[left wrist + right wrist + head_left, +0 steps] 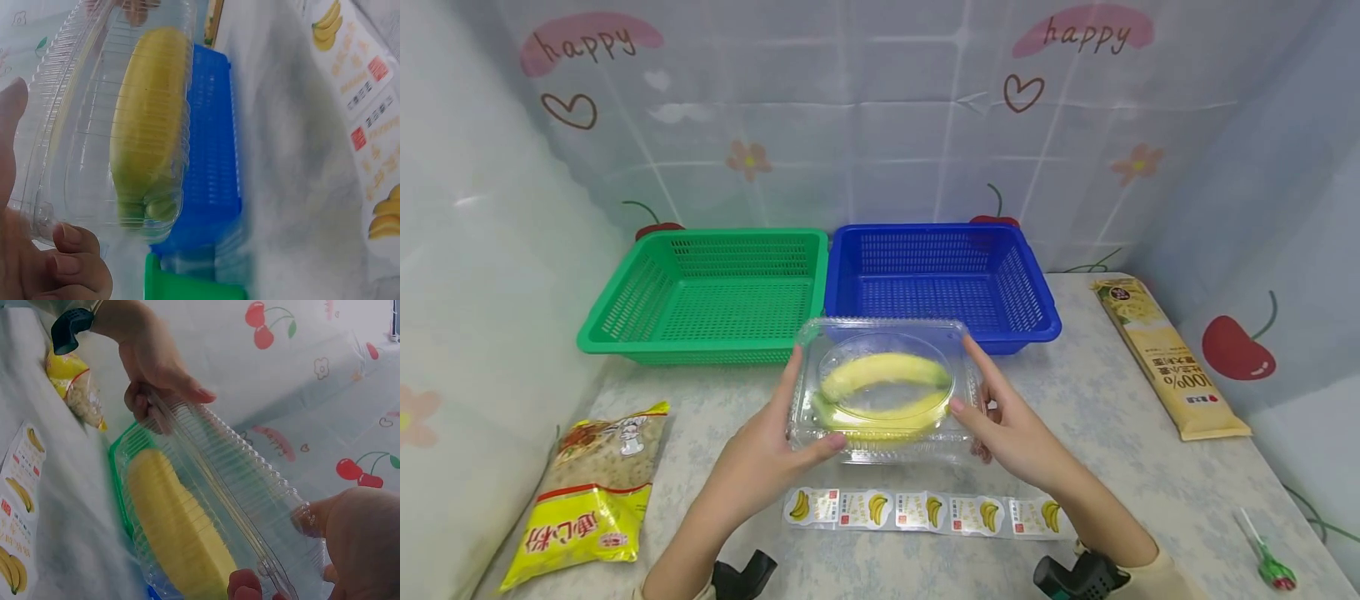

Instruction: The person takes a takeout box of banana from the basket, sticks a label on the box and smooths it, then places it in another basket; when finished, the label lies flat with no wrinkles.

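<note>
Both hands hold a clear plastic clamshell box (pixel 887 454) up over the table, its lid down. Inside lie two yellow bananas (pixel 887 371) with greenish ends, seen through the lid. My left hand (pixel 767 450) grips the box's left end, thumb along the front edge. At the opposite end, my right hand (pixel 1011 425) grips with its thumb near the lid's corner and fingers partly hidden behind. In the right wrist view the ribbed rim of the box (pixel 250 453) runs between the two hands. A strip of banana stickers (pixel 913 511) lies on the table just below the box.
Behind the box stand a green basket (pixel 700 346) and a blue basket (pixel 1037 329), side by side. A yellow bag of pasta (pixel 587 500) lies at left. On the right are a long noodle packet (pixel 1172 358) and a green-wrapped lollipop (pixel 1273 567).
</note>
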Tool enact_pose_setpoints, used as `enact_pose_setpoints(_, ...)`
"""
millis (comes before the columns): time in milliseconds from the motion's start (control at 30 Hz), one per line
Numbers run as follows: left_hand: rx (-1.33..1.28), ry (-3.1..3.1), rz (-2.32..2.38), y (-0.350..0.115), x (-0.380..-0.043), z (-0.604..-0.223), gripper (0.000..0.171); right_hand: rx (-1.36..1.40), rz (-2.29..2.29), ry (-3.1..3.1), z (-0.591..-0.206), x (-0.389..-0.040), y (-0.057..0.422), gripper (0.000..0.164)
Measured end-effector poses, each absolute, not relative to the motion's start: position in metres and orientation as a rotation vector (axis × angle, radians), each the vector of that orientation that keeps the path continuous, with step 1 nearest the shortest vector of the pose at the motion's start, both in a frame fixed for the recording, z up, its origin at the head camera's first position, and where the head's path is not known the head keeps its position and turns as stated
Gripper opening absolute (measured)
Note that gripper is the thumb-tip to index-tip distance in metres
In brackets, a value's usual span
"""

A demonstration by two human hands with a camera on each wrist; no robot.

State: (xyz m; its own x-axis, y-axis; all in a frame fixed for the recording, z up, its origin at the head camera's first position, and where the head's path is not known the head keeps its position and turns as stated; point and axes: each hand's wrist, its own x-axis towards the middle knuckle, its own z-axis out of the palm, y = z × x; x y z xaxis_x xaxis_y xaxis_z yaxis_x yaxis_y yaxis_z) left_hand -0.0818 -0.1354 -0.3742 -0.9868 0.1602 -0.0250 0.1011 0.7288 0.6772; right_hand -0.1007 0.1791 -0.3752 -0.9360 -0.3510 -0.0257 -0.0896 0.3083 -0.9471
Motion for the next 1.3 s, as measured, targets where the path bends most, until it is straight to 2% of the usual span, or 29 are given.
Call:
enact_pose_setpoints(467, 0.202, 2.834, 1.011, -0.112, -0.071, -0.391, 0.114, -0.487, -1.506, 2.543, -0.394, -0.088, 0.203, 0.088)
enact_pose_setpoints(900, 0.252, 2.841, 0.966, -0.096, -0.071, -0.409, 0.112, -0.458, -1.39, 2.563, -0.409, -0.083, 0.221, 0.107)
enact_pose_setpoints(1300, 0.299, 2.838, 0.952, -0.086, -0.079, -0.421, 0.111, -0.464, -1.411, 2.556, -0.425, -0.09, 0.231, 0.109)
